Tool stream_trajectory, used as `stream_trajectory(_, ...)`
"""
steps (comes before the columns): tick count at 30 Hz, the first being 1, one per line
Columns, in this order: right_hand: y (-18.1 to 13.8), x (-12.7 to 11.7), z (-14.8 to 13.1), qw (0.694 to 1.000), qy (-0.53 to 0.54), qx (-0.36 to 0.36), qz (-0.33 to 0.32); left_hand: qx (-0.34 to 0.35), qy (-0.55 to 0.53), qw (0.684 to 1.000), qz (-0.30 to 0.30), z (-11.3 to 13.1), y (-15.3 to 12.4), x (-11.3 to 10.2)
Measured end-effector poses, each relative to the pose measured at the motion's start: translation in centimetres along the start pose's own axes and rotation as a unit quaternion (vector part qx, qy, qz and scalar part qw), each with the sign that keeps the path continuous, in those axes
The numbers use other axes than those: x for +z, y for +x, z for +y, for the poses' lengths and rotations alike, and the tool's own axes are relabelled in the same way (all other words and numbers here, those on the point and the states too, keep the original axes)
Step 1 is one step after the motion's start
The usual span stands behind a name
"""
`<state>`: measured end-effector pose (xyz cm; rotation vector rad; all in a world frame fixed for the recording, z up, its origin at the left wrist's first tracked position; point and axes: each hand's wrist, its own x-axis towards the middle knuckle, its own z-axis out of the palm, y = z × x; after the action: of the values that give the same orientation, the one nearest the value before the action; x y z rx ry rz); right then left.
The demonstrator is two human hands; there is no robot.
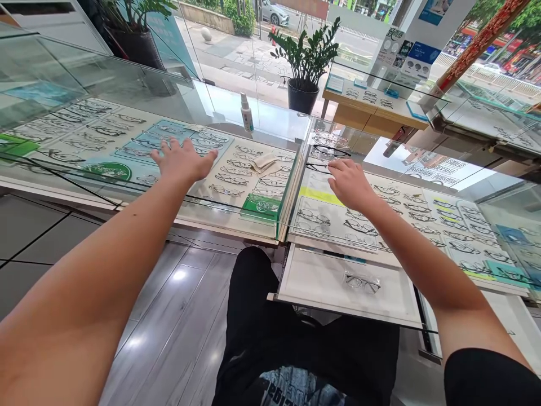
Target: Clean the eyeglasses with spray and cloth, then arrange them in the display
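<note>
My left hand [182, 159] is spread out over the glass top of the display case [147, 96], fingers apart and holding nothing. Rows of eyeglasses show through the glass beneath it. My right hand [350, 183] has its thumb and fingers closed on a dark pair of eyeglasses [316, 167], partly hidden by the fingertips. Just beyond, another black-framed pair [331, 150] lies on the glass with several thin-rimmed pairs behind it. A beige cloth [265, 163] rests to the left of my right hand.
A white spray bottle [246, 114] stands on the counter, left of a potted plant [304, 95]. Below the right case, an open drawer [313, 285] holds bagged glasses [362, 282] and sits above my lap. A wooden display table [372, 113] stands farther back by the window.
</note>
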<state>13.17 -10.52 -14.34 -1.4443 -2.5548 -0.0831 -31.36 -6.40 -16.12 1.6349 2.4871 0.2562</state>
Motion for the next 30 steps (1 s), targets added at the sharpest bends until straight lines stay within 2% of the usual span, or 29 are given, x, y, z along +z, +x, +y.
stream_trajectory(3,-4.3,-3.4,-3.4,0.997,0.063,-0.038,-0.017,0.0,0.001,1.0,-0.009,0.1,-0.1,-0.1)
stream_trajectory(7,-11.3,-8.4,-8.2,0.974,0.167,-0.068,-0.138,-0.003,0.005,1.0,0.0,0.1,0.1,0.1)
stream_trajectory(9,-14.2,-9.8,-9.9,0.952,0.207,-0.078,-0.212,-0.001,0.004,1.0,0.003,0.0,0.3,0.3)
stream_trajectory(11,-16.2,-9.8,-10.9,0.934,0.229,-0.083,-0.262,0.0,0.004,1.0,0.006,-0.1,0.5,0.4)
stream_trajectory(14,-17.7,-7.1,-11.3,0.929,0.224,-0.068,-0.286,-0.003,0.008,1.0,0.007,-0.2,0.6,0.5)
stream_trajectory(18,-17.2,-0.7,-10.1,0.95,0.169,-0.012,-0.261,-0.005,0.012,1.0,0.007,0.0,0.5,0.4)
stream_trajectory(22,-14.4,5.4,-7.2,0.965,0.102,0.066,-0.232,0.0,0.009,1.0,0.01,0.1,0.4,0.3)
stream_trajectory(24,-12.5,8.0,-5.3,0.975,0.071,0.085,-0.195,-0.001,0.008,1.0,0.012,0.0,0.5,0.4)
stream_trajectory(28,-8.7,12.4,-1.9,0.99,0.053,0.063,-0.118,-0.001,0.002,1.0,0.018,-0.2,0.6,0.5)
stream_trajectory(30,-7.1,14.1,-0.8,0.991,0.047,0.054,-0.108,0.002,0.001,1.0,0.018,-0.3,0.6,0.6)
